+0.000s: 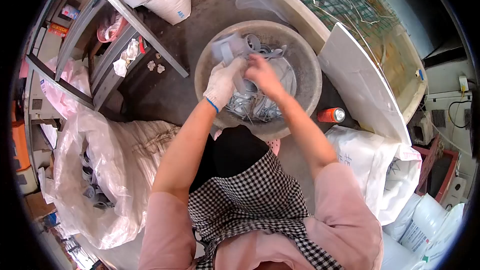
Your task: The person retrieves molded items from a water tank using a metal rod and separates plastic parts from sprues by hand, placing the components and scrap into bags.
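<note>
A wide, worn grey tub stands on the floor in front of me. Over it, my left hand, in a white knit glove with a blue cuff edge, is closed around a pale grey plastic part, which is smeared by motion. Close by on the right, my bare right hand has its fingers curled in against the part; what they pinch is hidden. Below both hands, loose grey plastic pieces and thin strips lie in the tub. Grey ring-shaped pieces show at its far side.
An orange spray can stands right of the tub, near a white board leaning on a long trough with green netting. At left, a clear plastic bag holds grey parts below a metal rack. White sacks stand behind.
</note>
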`<action>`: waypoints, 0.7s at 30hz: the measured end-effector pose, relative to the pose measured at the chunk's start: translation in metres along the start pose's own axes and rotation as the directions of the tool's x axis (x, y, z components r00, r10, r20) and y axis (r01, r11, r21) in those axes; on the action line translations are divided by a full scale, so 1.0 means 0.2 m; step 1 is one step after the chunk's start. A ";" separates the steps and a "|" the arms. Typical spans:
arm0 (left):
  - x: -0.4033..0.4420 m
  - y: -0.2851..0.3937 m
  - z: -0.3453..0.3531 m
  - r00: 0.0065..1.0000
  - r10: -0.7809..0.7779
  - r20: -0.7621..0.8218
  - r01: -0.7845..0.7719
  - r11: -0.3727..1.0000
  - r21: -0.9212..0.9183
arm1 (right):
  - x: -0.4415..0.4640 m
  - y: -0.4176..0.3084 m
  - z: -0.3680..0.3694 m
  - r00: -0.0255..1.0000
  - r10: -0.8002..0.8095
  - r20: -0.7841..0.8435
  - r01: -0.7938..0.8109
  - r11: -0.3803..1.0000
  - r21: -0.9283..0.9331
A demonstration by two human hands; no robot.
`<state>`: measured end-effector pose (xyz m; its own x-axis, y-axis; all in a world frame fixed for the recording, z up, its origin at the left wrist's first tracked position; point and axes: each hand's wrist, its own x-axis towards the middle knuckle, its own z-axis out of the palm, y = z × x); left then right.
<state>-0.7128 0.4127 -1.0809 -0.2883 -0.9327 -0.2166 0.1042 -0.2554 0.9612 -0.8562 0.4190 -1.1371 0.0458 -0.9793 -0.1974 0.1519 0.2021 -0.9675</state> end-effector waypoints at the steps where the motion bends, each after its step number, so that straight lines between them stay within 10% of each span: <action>1: 0.00 0.01 0.00 1.000 -0.005 -0.004 0.005 1.000 -0.003 | -0.03 0.04 0.06 0.987 -0.087 0.135 0.116 0.966 -0.230; 3: 0.01 0.05 0.00 0.964 -0.232 -0.130 0.263 0.908 0.325 | -0.07 0.06 0.14 0.982 -0.167 0.093 0.185 0.952 -0.243; 7: 0.01 0.10 -0.03 0.961 -0.277 -0.021 0.244 0.802 0.545 | -0.04 0.08 0.15 0.996 -0.062 -0.072 0.033 0.937 -0.348; 13: -0.02 0.26 -0.16 0.990 0.002 -0.139 0.131 0.322 0.937 | -0.09 0.07 0.09 0.956 -0.208 -0.206 -0.016 0.664 -0.747; 16: -0.08 0.27 -0.25 0.975 0.175 0.135 -0.158 0.125 0.979 | -0.11 0.11 0.15 0.939 -0.332 0.089 0.305 0.685 -0.662; 21: -0.37 0.42 -0.49 0.951 0.288 0.113 -0.090 -0.092 0.992 | -0.10 -0.03 0.50 0.652 -0.639 0.408 0.756 0.509 -0.411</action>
<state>-0.5899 0.4348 -1.0017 -0.3518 -0.9318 0.0897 -0.9276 0.3599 0.1000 -0.7598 0.4389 -1.1111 0.3354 -0.7617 0.5543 -0.2943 -0.6437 -0.7064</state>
